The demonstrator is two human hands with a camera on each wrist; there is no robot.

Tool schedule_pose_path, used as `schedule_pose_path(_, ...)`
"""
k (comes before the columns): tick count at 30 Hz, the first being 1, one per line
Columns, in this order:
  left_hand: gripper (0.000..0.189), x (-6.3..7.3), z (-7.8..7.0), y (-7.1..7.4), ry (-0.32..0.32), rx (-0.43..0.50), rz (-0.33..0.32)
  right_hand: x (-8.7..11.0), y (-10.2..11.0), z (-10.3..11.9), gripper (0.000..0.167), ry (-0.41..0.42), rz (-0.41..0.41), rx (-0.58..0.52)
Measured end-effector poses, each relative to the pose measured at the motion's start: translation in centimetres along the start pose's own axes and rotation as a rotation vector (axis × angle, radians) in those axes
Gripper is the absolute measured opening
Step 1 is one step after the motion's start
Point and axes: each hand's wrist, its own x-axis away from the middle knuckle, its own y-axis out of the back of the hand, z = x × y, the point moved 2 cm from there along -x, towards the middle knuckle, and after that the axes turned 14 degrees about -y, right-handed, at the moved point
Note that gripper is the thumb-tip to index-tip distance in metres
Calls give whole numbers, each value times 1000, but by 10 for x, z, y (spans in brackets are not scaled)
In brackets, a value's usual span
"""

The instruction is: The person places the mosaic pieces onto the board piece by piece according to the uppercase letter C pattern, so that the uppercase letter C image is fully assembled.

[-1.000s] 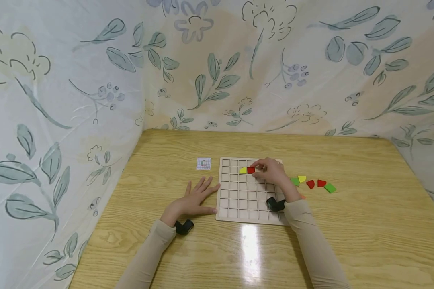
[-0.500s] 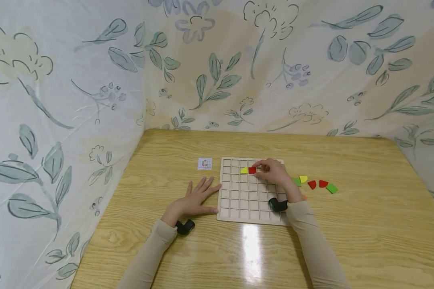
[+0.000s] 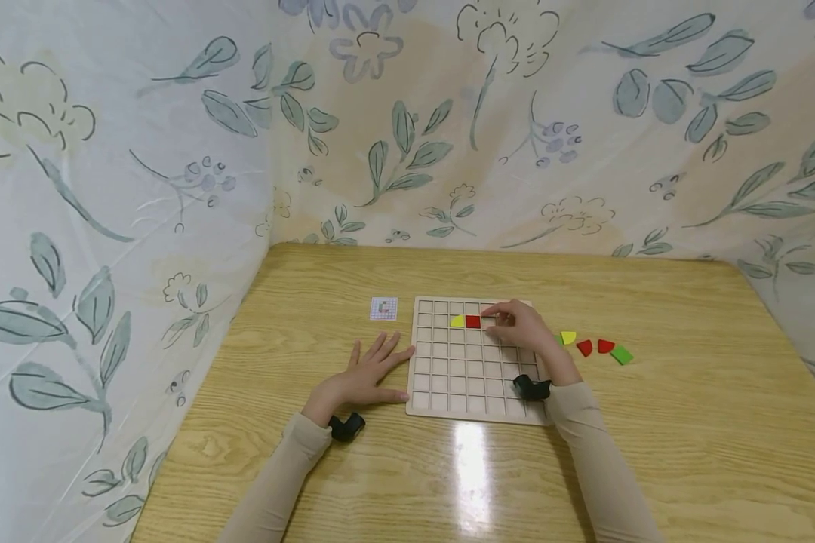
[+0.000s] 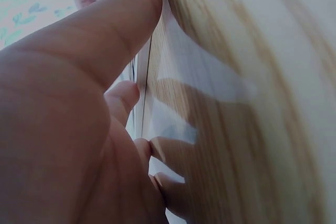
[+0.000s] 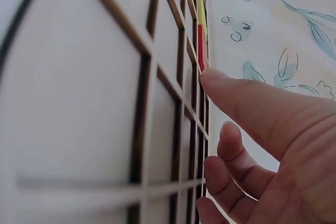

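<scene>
Two pieces, yellow quarter-round (image 3: 458, 322) and red square (image 3: 472, 322), sit near the far edge of the grid board (image 3: 458, 366); beside them, the right hand (image 3: 520, 326), thumb and fingers parted, holds nothing visible. Best press each flat in its cell while the left hand (image 3: 365, 378), fingers spread, braces the board's left edge.

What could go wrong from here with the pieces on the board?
The right hand, close beside the red square, might nudge it against the yellow piece next to it. The left hand, at the left edge of the board, might shift it if it presses sideways.
</scene>
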Motion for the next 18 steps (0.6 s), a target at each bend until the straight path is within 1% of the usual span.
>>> schedule_pose_path(5, 81, 0, 0, -1, 7, 4, 8, 8, 7, -4, 30, 0, 0, 17)
schedule_pose_path(8, 81, 1, 0, -2, 4, 4, 0, 14, 13, -7, 30, 19, -3, 20)
schedule_pose_path(11, 80, 1, 0, -2, 2, 3, -5, 17, 18, -11, 30, 35, -18, 51)
schedule_pose_path(15, 80, 1, 0, -2, 4, 2, -5, 22, 24, -17, 30, 22, -33, 80)
schedule_pose_path(18, 80, 1, 0, -1, 0, 1, -5, 26, 29, -20, 30, 12, -42, 78)
